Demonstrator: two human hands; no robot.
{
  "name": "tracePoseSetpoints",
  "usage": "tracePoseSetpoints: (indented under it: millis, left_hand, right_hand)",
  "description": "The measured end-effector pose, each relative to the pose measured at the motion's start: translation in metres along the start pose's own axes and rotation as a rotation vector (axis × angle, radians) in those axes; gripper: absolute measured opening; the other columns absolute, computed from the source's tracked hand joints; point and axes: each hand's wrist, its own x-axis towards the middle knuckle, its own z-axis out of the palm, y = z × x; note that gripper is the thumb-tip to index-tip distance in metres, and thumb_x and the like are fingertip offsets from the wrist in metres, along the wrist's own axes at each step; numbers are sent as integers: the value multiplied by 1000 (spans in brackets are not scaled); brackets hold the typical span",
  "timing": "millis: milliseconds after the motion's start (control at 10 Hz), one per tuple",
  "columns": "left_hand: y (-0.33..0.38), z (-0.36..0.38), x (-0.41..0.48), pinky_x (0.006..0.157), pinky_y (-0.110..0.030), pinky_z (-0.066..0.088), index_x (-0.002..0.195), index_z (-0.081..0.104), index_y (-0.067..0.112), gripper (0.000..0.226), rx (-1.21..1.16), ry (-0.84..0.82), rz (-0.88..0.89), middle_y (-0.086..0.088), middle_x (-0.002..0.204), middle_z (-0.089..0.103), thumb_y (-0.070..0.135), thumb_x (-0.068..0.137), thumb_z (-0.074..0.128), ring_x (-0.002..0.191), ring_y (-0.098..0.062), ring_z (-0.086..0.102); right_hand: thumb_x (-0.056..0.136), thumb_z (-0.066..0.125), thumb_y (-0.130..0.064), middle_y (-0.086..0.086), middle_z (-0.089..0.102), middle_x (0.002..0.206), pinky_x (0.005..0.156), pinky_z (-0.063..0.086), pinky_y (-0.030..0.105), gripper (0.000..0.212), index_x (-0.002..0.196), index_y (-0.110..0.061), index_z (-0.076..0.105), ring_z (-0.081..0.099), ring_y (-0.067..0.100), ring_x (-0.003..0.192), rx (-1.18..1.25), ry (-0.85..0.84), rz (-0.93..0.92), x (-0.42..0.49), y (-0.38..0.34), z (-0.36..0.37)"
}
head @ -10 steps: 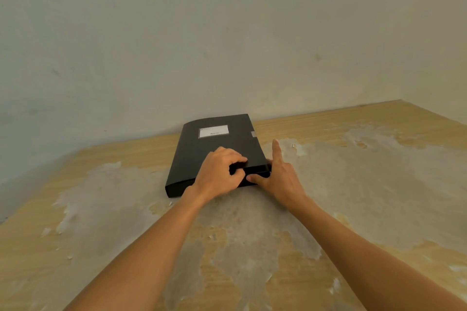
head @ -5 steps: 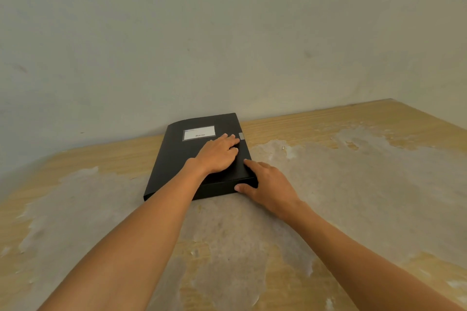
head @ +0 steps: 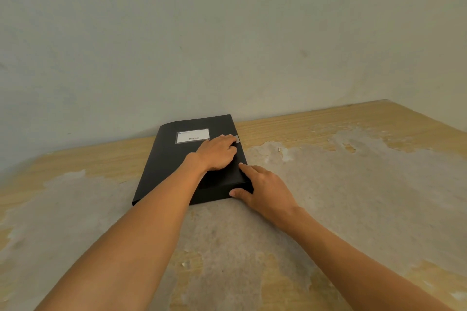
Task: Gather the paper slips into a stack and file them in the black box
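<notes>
Worn table against a pale wall carries the shut black box mid-frame — stiff, light, best gripped at its edges — left hand flat on the lid, right hand loosely cupping the near corner, neither grip clamped.

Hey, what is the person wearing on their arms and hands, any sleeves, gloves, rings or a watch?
Nothing shows. Both forearms are bare up to the frame edge, with no sleeve in view. The left hand and right hand have no gloves, and no rings, watch or bracelet can be seen on the fingers or wrists.
</notes>
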Motion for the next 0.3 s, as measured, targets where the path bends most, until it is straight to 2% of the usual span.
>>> tracePoseSetpoints:
  millis: [100, 200, 300]
  left_hand:
    - [-2, -4, -7, 120, -49, 11, 151, 26, 15, 51, -12, -34, -9, -5, 161, 18, 29, 102, 30, 149, -21, 11]
    - [-5, -12, -20, 121, -46, 8, 152, 21, 18, 56, -66, 58, 10, -4, 162, 15, 28, 100, 39, 150, -19, 7]
    - [-7, -24, -40, 120, -43, 18, 149, 32, 21, 56, -170, 242, 14, -2, 156, 33, 24, 95, 50, 146, -19, 25]
  right_hand:
    - [87, 59, -48, 6, 50, 140, 98, 45, 32, 71, 146, -19, 31, 52, 22, 122, 3, -41, 24, -1, -2, -4]
    - [85, 60, -50, 3, 48, 142, 96, 44, 32, 71, 144, -24, 29, 50, 21, 124, 2, -61, 46, 2, -4, -16]
    - [83, 60, -55, -1, 43, 147, 97, 44, 33, 72, 143, -29, 29, 48, 19, 128, -23, -25, 70, 1, -10, -39]
